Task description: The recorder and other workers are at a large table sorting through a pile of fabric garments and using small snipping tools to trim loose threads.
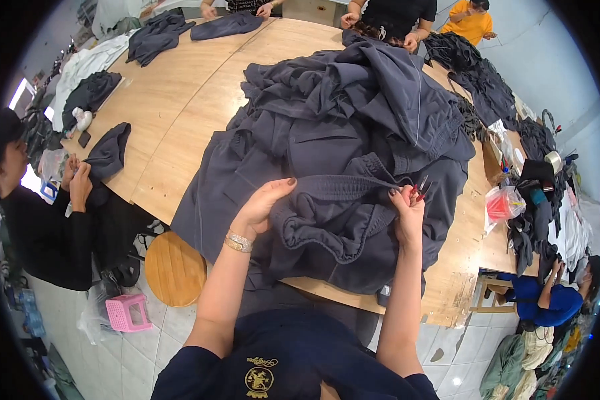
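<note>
A pair of dark grey trousers with a gathered elastic waistband (pixel 340 187) is stretched between my hands. My left hand (pixel 263 205) pinches one end of the band between thumb and fingers. At the other end, my right hand (pixel 407 207) is closed on the band and also holds small red-handled thread snips (pixel 420 189), their blades pointing up past the fingers. The band's lower, ruffled part hangs in a loop below. Beneath and beyond lies a large heap of similar dark grey garments (pixel 320 93), spread over the table's near half.
The wooden table (pixel 173 107) has a seam across it. Co-workers handle garments at the left, far side and right. A round wooden stool (pixel 175 269) and a pink plastic stool (pixel 128 313) stand on the tiled floor at left. A red-filled plastic bag (pixel 504 203) sits at right.
</note>
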`<state>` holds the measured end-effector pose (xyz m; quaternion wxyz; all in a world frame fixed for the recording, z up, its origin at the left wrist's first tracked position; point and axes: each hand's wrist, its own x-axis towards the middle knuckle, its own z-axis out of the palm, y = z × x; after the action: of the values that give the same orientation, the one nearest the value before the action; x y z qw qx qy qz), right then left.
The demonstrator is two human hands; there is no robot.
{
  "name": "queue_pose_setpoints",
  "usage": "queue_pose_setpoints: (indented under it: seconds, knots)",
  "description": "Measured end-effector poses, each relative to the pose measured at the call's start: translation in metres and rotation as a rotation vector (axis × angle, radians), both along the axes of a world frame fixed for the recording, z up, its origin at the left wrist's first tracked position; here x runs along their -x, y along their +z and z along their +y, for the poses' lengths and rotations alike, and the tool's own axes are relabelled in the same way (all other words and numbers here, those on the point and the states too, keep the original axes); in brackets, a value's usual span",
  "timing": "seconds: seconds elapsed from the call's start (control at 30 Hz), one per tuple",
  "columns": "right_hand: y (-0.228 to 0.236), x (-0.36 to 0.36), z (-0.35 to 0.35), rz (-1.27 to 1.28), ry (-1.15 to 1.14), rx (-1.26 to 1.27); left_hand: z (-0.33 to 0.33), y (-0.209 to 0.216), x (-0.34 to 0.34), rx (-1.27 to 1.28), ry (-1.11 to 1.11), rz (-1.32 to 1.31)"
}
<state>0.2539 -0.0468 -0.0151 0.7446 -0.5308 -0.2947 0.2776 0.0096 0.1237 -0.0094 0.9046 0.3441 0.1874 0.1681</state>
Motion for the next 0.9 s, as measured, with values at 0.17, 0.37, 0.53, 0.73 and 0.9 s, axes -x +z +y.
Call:
queue_pose_setpoints:
  seconds: [0.17, 0.37, 0.53, 0.73, 0.9]
  knots:
    - [-0.01, 0.0, -0.009, 0.301, 0.043, -0.137, 0.001, -0.019, -0.005, 0.2, 0.001, -0.166]
    - [-0.02, -0.001, -0.006, 0.294, 0.04, -0.158, 0.0, -0.028, -0.015, 0.453, -0.007, -0.012]
    - [-0.012, 0.0, -0.003, 0.291, 0.025, -0.146, 0.004, -0.031, -0.023, 0.364, 0.06, 0.065]
    - [-0.011, -0.001, -0.012, 0.299, -0.053, -0.098, -0.002, -0.022, -0.01, -0.266, 0.189, 0.371]
    - [-0.018, 0.008, -0.005, 0.365, -0.015, -0.177, -0.013, -0.008, 0.028, -0.436, 0.27, 0.485]
